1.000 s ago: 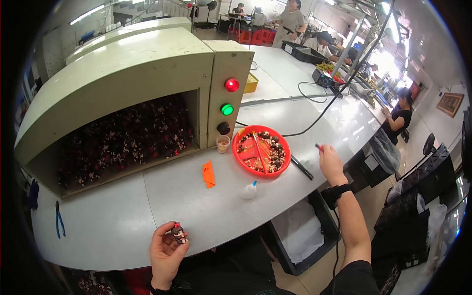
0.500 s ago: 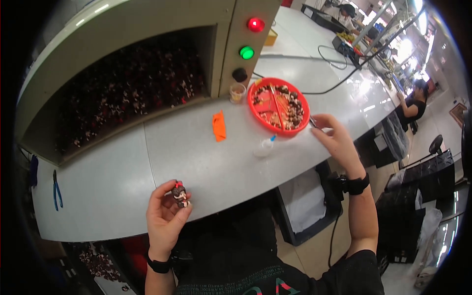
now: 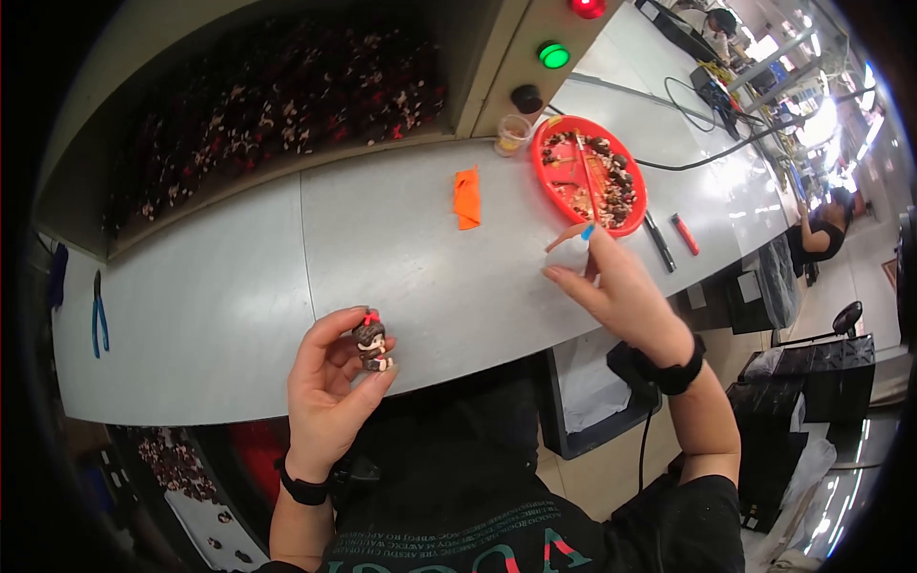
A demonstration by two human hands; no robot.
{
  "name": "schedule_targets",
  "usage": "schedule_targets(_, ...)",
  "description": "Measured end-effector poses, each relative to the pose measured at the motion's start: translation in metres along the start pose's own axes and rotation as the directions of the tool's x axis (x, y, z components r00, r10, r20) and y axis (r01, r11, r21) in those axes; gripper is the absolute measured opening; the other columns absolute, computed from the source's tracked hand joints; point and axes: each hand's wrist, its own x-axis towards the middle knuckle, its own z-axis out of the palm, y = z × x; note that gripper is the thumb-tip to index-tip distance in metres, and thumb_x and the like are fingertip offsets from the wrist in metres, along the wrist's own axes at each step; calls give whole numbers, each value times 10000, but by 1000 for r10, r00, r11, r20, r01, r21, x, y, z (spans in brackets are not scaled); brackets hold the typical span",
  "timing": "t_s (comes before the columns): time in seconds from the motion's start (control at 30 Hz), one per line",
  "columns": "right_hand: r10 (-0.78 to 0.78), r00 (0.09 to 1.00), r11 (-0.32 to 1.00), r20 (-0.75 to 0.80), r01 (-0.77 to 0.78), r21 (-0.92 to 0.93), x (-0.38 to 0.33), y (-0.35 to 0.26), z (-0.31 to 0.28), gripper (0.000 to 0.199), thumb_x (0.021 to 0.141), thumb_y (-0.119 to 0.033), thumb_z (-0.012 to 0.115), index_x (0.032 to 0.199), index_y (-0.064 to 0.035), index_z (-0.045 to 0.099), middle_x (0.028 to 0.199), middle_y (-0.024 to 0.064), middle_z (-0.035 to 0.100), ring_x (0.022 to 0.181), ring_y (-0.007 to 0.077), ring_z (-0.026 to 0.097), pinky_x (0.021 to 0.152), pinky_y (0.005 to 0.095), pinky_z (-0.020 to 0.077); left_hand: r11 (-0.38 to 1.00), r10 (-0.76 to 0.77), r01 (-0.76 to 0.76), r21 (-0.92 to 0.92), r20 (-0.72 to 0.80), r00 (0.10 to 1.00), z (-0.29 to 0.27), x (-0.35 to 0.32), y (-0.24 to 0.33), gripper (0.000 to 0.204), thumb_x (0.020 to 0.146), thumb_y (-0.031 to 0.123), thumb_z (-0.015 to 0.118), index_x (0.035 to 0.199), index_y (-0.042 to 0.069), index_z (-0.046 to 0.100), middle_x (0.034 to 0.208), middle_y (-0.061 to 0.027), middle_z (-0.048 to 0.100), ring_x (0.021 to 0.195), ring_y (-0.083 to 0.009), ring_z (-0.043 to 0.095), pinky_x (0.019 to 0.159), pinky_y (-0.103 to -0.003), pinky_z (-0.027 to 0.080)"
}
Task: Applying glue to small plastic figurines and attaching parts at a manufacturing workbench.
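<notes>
The left hand [image 3: 330, 382] pinches a small figurine [image 3: 371, 341] between thumb and fingertips above the table [image 3: 382, 248] edge, while the right hand [image 3: 611, 286] pinches a blue-tipped tool [image 3: 586, 231] near the red tray [image 3: 549, 158]; the figurine appears light, rigid, best gripped by its body.

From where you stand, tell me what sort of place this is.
Probably a toy assembly workshop: a long grey workbench, a machine bin of small figurine parts, a red tray of pieces, and a figurine in hand.

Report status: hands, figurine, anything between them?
Left hand shut on figurine. Right hand pinching small blue-tipped item. Bare table between them.
</notes>
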Motion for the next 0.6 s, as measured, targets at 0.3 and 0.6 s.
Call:
schedule_targets(0.3,-207,976,932,-70,175,-318,27,-16,-8,322,815,-284,723,863,10,599,754,100,544,624,226,522,565,318,425,999,19,-18,-32,38,999,-5,1,-3,520,791,-85,658,1265,15,468,1247,-104,507,1069,-196,597,881,-301,505)
schedule_targets(0.6,-359,933,808,-38,290,-513,55,-11,-1,392,823,-351,701,812,17,564,730,138,534,630,308,534,566,389,426,999,21,-18,-40,62,998,-7,3,-4,518,783,-85,667,1253,11,470,1244,-120,481,1070,-211,597,884,-302,508)
